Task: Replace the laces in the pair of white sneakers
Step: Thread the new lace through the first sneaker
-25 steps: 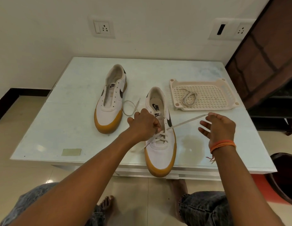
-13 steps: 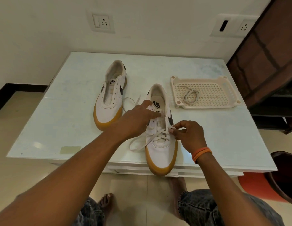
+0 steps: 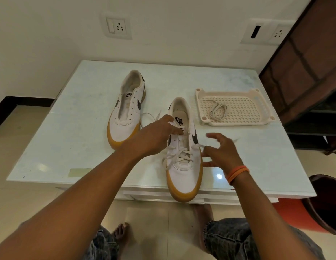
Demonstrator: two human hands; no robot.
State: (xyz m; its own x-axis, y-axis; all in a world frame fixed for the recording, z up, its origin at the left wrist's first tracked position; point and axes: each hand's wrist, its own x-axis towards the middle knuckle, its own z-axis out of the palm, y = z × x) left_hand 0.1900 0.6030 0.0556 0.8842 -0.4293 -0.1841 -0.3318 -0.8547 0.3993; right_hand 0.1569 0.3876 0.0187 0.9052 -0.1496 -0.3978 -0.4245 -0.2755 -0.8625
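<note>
A pale, glossy white table (image 3: 84, 139) carries everything here. Toward its left stands a white leather sneaker with a gum-yellow sole and a dark swoosh (image 3: 127, 117); its eyelets are bare, with no lace in them. Just right of it, a loose end of white flat lace (image 3: 149, 116) curls on the table between the two shoes. The left hand (image 3: 154, 136) reaches over the second white gum-soled sneaker (image 3: 184, 162), its fingers loosely extended over the tongue near the label; its grip holds nothing that can be made out, though the fingertips seem to touch the shoe's upper. This second sneaker sits at the near table edge, its toe overhanging, with the lace crossed through only the lower eyelets. The right hand (image 3: 222, 152), with an orange band (image 3: 237, 174) at the wrist, is just beside the shoe's right side, fingers spread and blurred, its grip open. Further right, a cream perforated plastic tray (image 3: 257, 104) holds a coiled off-white lace (image 3: 217, 111).
</note>
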